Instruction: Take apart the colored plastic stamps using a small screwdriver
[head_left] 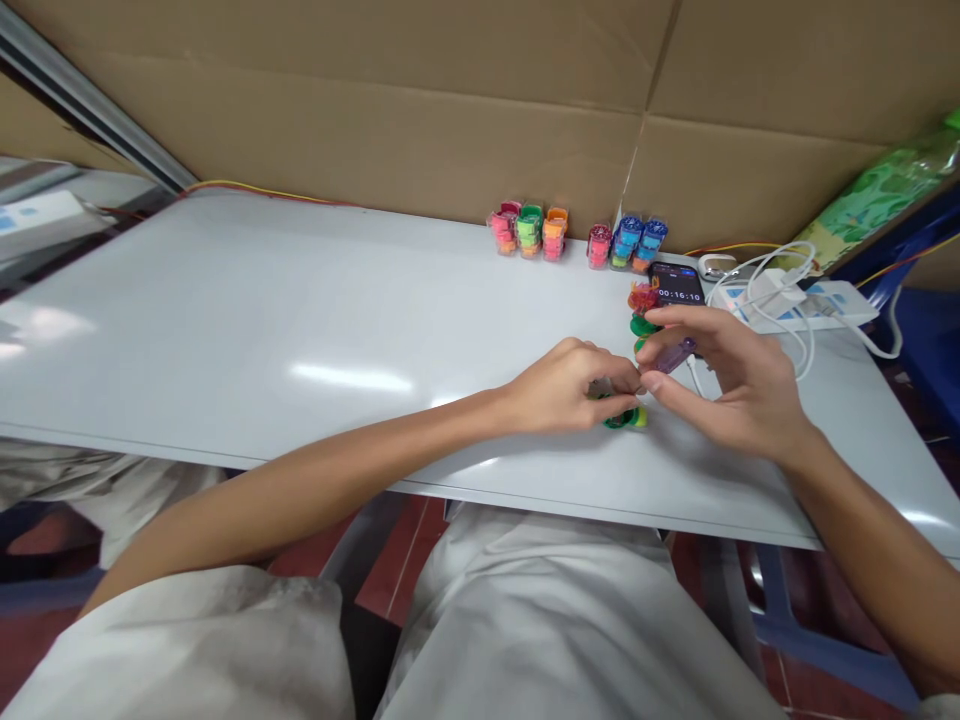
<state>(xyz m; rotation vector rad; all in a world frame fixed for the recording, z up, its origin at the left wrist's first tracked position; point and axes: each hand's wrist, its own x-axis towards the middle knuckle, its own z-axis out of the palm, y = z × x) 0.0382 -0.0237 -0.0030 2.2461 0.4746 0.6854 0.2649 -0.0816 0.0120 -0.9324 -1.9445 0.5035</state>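
Observation:
My left hand (pixel 581 385) rests low over the table, its thumb and fingertips pinched together. What lies between them is too small to make out. Just under those fingers is a green and yellow-green plastic piece (pixel 622 416). Meeting the left fingertips, my right hand (pixel 739 380) has its thumb and fingers curled inward, closed around something I cannot make out. A clear purple plastic piece (pixel 677 356) shows in the gap of the right hand; whether it is held is unclear. Beyond the right fingers are a green piece (pixel 642 326) and a red-orange piece (pixel 643 296).
Along the cardboard wall (pixel 375 120) stand several small colourful plastic stacks (pixel 529 232) and blue ones (pixel 640 242). A phone (pixel 677 284) with a running timer lies at right, beside an earphone case (pixel 718 266), white cables, a power strip (pixel 840 303) and a green bottle (pixel 877 205).

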